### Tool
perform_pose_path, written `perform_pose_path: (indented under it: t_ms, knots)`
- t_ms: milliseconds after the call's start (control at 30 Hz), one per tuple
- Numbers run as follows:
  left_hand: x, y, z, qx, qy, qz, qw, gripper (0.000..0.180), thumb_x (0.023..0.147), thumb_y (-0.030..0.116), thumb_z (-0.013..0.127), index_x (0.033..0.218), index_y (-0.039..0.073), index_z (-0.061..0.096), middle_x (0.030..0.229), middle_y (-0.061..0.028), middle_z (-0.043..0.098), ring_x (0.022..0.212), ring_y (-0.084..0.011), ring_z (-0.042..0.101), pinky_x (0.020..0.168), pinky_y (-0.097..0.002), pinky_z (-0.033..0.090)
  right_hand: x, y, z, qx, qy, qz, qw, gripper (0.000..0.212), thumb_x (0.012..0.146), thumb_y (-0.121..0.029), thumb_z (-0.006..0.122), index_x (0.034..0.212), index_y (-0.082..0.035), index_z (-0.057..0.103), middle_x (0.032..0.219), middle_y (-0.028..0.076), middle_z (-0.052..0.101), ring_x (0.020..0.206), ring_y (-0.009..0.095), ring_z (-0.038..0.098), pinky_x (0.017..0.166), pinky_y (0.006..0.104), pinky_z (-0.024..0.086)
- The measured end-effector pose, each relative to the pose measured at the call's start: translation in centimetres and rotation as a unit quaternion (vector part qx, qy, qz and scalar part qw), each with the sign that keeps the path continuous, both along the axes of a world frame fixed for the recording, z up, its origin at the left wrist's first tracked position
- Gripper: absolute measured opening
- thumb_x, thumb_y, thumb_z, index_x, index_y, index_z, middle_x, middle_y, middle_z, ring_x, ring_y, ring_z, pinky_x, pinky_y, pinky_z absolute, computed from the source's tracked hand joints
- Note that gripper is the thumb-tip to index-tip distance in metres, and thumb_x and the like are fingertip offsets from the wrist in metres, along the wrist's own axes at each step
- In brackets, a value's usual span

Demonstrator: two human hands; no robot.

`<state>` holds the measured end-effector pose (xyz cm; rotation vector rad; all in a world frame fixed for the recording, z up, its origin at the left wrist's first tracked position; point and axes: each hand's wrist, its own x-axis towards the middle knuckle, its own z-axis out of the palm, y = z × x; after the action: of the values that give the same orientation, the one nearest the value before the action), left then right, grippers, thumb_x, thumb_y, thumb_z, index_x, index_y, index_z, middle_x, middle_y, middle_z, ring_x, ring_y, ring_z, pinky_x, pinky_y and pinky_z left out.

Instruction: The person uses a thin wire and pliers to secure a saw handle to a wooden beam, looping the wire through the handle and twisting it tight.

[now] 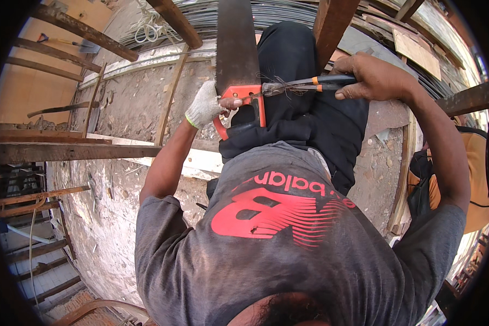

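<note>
My left hand (204, 107), in a whitish knit glove with bare fingertips, grips the orange-red handle of a handsaw (236, 51). Its dark, wide blade points away from me, beside my raised knee. My bare right hand (367, 77) is closed around the black-and-orange grips of a pair of pliers (309, 84). The metal jaws of the pliers meet the right side of the saw handle, above my lap. Dark, thin wire (289, 90) is tangled about the jaws. Exactly what the jaws clamp is too small to make out.
Wooden posts (337, 27) stand around me, and timber beams (70, 152) cross at the left. Long metal rods (288, 16) and a coil of white cord (149, 27) lie ahead. A wooden-handled tool (65, 108) rests at the left; an orange-and-black bag (462, 179) is at the right.
</note>
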<state>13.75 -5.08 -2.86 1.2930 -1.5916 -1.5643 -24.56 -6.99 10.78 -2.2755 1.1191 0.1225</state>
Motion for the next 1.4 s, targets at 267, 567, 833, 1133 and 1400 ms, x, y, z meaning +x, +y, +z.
perform_pose_path:
  t_ms: [267,567,833,1133,1400]
  knots:
    - [-0.7,-1.0,-0.4,0.034,0.064,-0.040,0.997,0.039,0.078,0.021,0.087,0.102,0.000,0.065,0.073,-0.0057,0.065,0.057,-0.0111,0.060,0.048,-0.0245,0.046,-1.9,0.9,-2.9,0.193,-0.045,-0.066,0.978,0.028,0.088,-0.018,0.076,0.104,0.002,0.063,0.077,0.007,0.066,0.067,0.016,0.067,0.060,0.0310,0.054]
    - [-0.1,-2.1,-4.3,0.123,0.185,-0.045,0.974,0.058,0.074,0.040,0.088,0.110,0.001,0.064,0.081,-0.0097,0.068,0.060,-0.0142,0.064,0.046,-0.0249,0.048,-2.0,-2.0,-2.3,0.062,-0.030,0.031,0.997,0.034,0.083,-0.015,0.074,0.115,-0.007,0.069,0.084,0.003,0.068,0.080,0.017,0.064,0.073,0.0357,0.048]
    - [-0.2,-2.1,-6.5,0.161,0.275,-0.107,0.942,0.077,0.061,0.059,0.091,0.105,0.002,0.064,0.065,-0.0036,0.059,0.047,-0.0132,0.055,0.040,-0.0259,0.043,-3.0,0.1,0.9,-0.061,-0.049,0.024,0.997,0.032,0.080,-0.010,0.076,0.110,-0.002,0.069,0.089,0.012,0.064,0.085,0.029,0.062,0.079,0.0403,0.047]
    - [0.6,-2.6,-12.0,0.130,0.422,-0.105,0.891,0.065,0.064,0.056,0.090,0.097,0.007,0.064,0.067,-0.0019,0.057,0.055,-0.0123,0.055,0.047,-0.0246,0.046,-1.4,2.9,-12.6,-0.018,-0.221,-0.036,0.974,0.023,0.085,-0.015,0.074,0.103,-0.002,0.067,0.125,0.019,0.058,0.119,0.038,0.055,0.103,0.0453,0.042]
    - [3.4,2.4,-3.7,0.085,0.248,0.062,0.963,0.058,0.072,0.036,0.090,0.107,-0.002,0.063,0.075,-0.0081,0.064,0.052,-0.0154,0.058,0.044,-0.0277,0.047,0.6,4.4,-15.8,-0.026,-0.261,-0.045,0.964,0.022,0.091,-0.015,0.070,0.108,-0.001,0.067,0.117,0.016,0.063,0.107,0.036,0.063,0.092,0.0422,0.049]
